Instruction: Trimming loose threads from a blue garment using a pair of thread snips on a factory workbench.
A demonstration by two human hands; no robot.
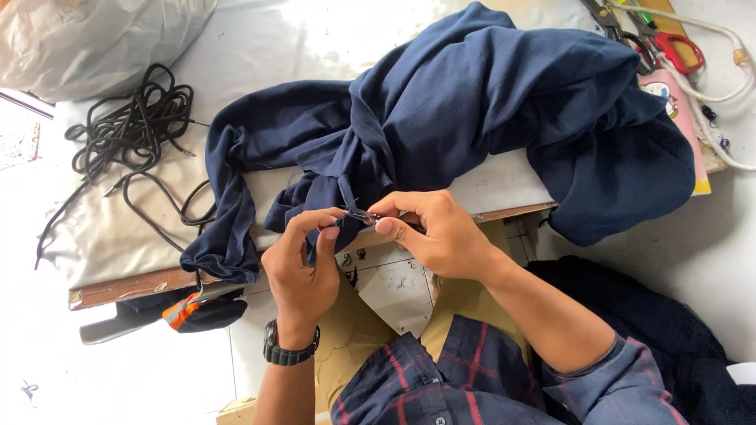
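Nearest the camera, a plaid sleeve point(504, 378) and a wrist watch point(290, 350) frame both forearms. The left hand point(303, 264) is closed in a pinch, thumb and forefinger nipping a narrow strip of the navy garment point(472, 102) at the table's near edge. The right hand point(433, 232) is closed as well, fingertips gripping a small dark tool point(362, 214) whose tip meets the same strip; what kind of tool it is cannot be told. The two hands are almost touching, just above the wooden table edge point(126, 287).

The navy garment lies bunched across the pale table top point(260, 47), with one fold hanging over the near edge on the left and a larger fold hanging over on the right. Below the edge at left sits a dark object with an orange stripe point(189, 308).

Farther left, a tangle of black cord point(134, 126) rests on the table, well apart from the hands, with bare surface between cord and garment. At the far left corner lies a grey plastic bag point(94, 39); its contents are not visible. At the far right, red-handled scissors point(669, 47) lie on a pink board point(685, 118), beside a white cable point(724, 86). More dark fabric point(669, 330) lies on the floor at right.
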